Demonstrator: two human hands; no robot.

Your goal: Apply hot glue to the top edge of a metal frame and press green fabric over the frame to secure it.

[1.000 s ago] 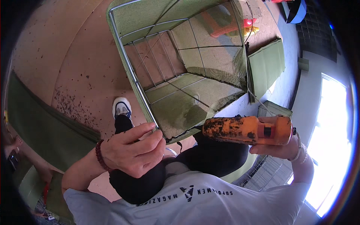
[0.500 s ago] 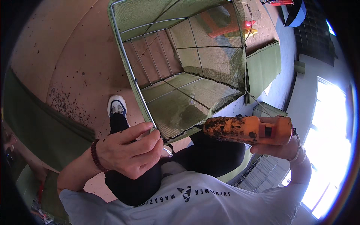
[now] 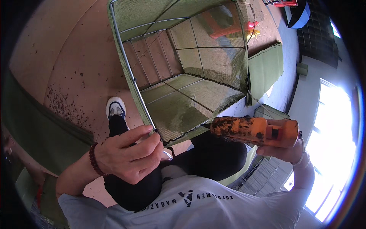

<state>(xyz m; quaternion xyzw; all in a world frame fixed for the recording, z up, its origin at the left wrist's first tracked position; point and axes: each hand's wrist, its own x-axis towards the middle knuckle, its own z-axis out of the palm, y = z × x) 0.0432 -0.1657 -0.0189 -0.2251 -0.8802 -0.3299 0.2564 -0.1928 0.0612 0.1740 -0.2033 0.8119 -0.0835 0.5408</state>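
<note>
- In the head view: clasping an orange handheld tool (image 3: 244, 131), blotched with black grime, in the bare right hand (image 3: 282, 153); pointing its dark tip leftward, just beside the lower edge of a box-like metal frame (image 3: 134, 82).
- Reaching with the bare left hand (image 3: 127, 154), bent at the fingers, to the near corner of that frame; hard to tell from above whether pinching the edge or only resting against it.
- Covered along the frame's sides with green mesh (image 3: 183, 120), darker in patches; open toward the body, across the upper middle.
- Under and left of the frame: a reddish-brown floor (image 3: 82, 49), strewn with dark flecks (image 3: 63, 105), thickest beside a long dark-green sheet (image 3: 42, 118).
- Planted on that floor, just left of the frame: a white-and-dark shoe (image 3: 116, 108).
- Glimpsed through the far mesh: an orange-red object (image 3: 228, 30).
- Right of the frame: a pale green panel (image 3: 267, 66); lower down, a wire grid (image 3: 261, 175) near a dark-trousered knee (image 3: 225, 156).
- At far right: a greyish wall (image 3: 310, 86) and a window (image 3: 335, 133), glaring white.
- Toward the upper right: a blue item (image 3: 302, 18) near a dark, grid-patterned surface (image 3: 316, 44).
</note>
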